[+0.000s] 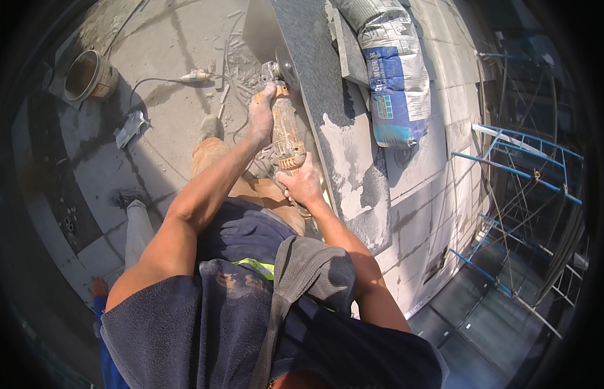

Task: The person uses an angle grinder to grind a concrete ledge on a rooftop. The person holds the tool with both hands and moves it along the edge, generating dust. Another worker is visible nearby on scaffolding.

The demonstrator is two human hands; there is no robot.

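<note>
I hold a dusty orange angle grinder (287, 126) with both hands. My left hand (261, 117) is wrapped round its front, just behind the gear head. Farther back, my right hand (303, 184) grips the rear body. The round disc (286, 66) stands on edge at the left side of a dark grey stone slab (313, 71); whether it touches the stone I cannot tell. Pale mortar or dust covers part of the slab's near end. A haze of dust hangs beside the disc.
A blue and white bag (396, 84) lies right of the slab, by a smaller stone piece (351, 52). Stone offcuts (232, 52), a cable connector (195, 76), a crumpled wrapper (130, 129) and a bucket (92, 76) are at left. Another person's hand (97, 287) shows lower left. Blue scaffolding (532, 172) stands right.
</note>
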